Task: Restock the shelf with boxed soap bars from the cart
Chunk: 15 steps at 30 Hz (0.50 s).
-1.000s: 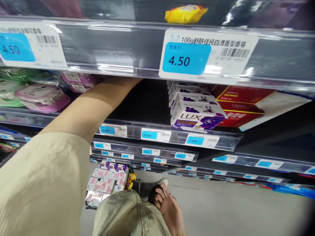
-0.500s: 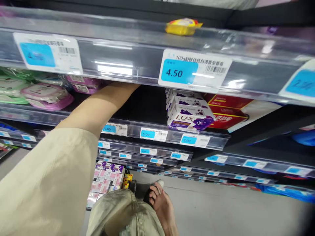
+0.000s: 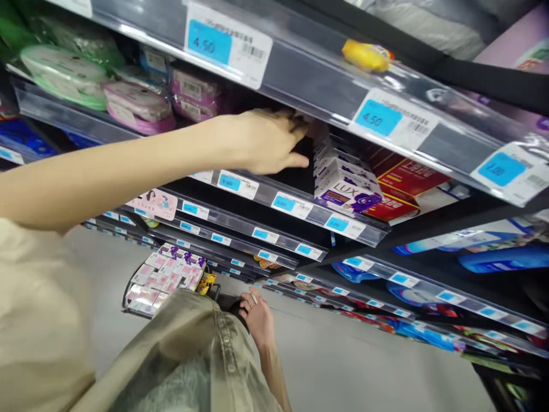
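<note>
My left hand reaches into the shelf from the left, back of the hand upward. Its thumb stands apart from the fingers, whose tips fade into shadow under the upper ledge; nothing shows in its grasp. Just right of it is a row of white and purple LUX soap boxes. Red boxes lie beside that row. Low down, my right hand has its fingers bent close together by a dark object; whatever they hold is hidden.
Pink and green oval packs sit left on the same shelf. A yellow wrapped item lies on the ledge above. Price-tagged shelf edges run across the view. On the floor stands a basket filled with LUX boxes, near my legs.
My left hand, hidden beneath the upper ledge before, has come into view, nearer the LUX boxes. The view has tilted and shifted, showing more of the basket. My right hand stays low.
</note>
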### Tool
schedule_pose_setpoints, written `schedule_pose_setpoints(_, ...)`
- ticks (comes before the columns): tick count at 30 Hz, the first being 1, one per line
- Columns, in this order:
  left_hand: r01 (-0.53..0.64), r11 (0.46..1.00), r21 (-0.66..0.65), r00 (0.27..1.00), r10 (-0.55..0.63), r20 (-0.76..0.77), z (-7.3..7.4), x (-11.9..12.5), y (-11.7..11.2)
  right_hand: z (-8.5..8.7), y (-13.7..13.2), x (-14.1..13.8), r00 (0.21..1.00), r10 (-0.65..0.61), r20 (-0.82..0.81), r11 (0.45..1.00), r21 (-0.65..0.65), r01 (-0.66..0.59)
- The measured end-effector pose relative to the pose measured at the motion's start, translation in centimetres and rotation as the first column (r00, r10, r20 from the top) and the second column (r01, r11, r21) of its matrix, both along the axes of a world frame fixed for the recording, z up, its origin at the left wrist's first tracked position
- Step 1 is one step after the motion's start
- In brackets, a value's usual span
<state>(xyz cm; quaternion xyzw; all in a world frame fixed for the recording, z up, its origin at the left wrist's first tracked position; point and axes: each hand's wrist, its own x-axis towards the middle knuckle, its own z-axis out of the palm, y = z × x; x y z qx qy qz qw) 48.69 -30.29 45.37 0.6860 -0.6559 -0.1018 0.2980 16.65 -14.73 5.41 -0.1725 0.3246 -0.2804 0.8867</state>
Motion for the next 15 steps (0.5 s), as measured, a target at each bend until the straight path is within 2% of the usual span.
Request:
schedule_pose_setpoints(1, 0.004, 1.000, 0.013, 1.000, -0.003, -0.030, -1.7, 1.2, 2.3, 0.0, 0.3, 0.3, 1.000, 0.027, 0.001, 1.000, 0.006, -0.027)
schedule_pose_setpoints(2, -0.033, 0.999, 0.034, 0.994, 0.036, -0.108, -4.4, 2.5, 5.2, -0.1, 0.5, 0.5, 0.999, 0.053, 0.000, 0.998, 0.013, -0.053)
schedule_pose_setpoints(3, -0.067, 0.996, 0.058, 0.975, 0.077, -0.207, -7.8, 3.5, 8.6, -0.3, 0.8, 0.7, 0.997, 0.077, -0.005, 0.997, 0.021, -0.077)
schedule_pose_setpoints(5, -0.153, 0.986, 0.071, 0.896, 0.169, -0.411, -16.3, 4.5, 16.0, -0.7, 1.2, 1.2, 0.992, 0.118, -0.032, 0.992, 0.043, -0.117)
schedule_pose_setpoints(7, -0.206, 0.965, 0.164, 0.781, 0.263, -0.566, -24.9, 3.8, 23.2, -1.4, 1.3, 1.5, 0.984, 0.156, -0.091, 0.986, 0.074, -0.149)
schedule_pose_setpoints(9, -0.253, 0.897, 0.364, 0.671, 0.433, -0.602, -32.1, 1.9, 29.2, -2.3, 1.1, 1.7, 0.965, 0.193, -0.176, 0.979, 0.105, -0.177)
schedule_pose_setpoints(10, -0.278, 0.836, 0.473, 0.624, 0.531, -0.572, -34.9, 0.7, 31.7, -2.8, 1.0, 1.7, 0.952, 0.214, -0.218, 0.974, 0.117, -0.192)
schedule_pose_setpoints(12, -0.340, 0.692, 0.636, 0.544, 0.697, -0.468, -38.8, -1.6, 35.9, -3.8, 0.5, 1.8, 0.926, 0.265, -0.268, 0.962, 0.133, -0.237)
schedule_pose_setpoints(13, -0.363, 0.630, 0.686, 0.510, 0.751, -0.420, -40.1, -2.7, 37.7, -4.1, 0.2, 1.8, 0.914, 0.296, -0.278, 0.954, 0.135, -0.268)
schedule_pose_setpoints(15, -0.366, 0.547, 0.753, 0.459, 0.810, -0.365, -41.6, -5.0, 41.2, -4.5, -0.5, 1.8, 0.880, 0.382, -0.282, 0.924, 0.127, -0.360)
